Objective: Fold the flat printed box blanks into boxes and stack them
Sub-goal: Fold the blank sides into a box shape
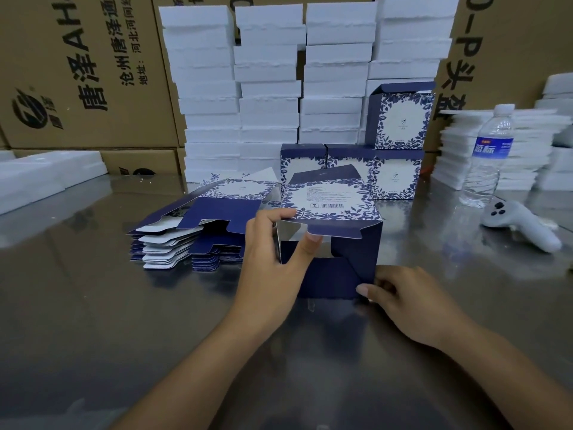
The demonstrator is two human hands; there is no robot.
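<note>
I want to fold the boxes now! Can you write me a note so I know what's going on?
Left hand: pinches the open left edge of the half-folded box.
Right hand: pinches its near right corner.
The box lies on its side on the steel table, end flaps not yet closed.
Pile of flat blanks: just left of it.
Done: finished boxes stacked behind.
Left: close this box, stack it, then fold the pile.
</note>
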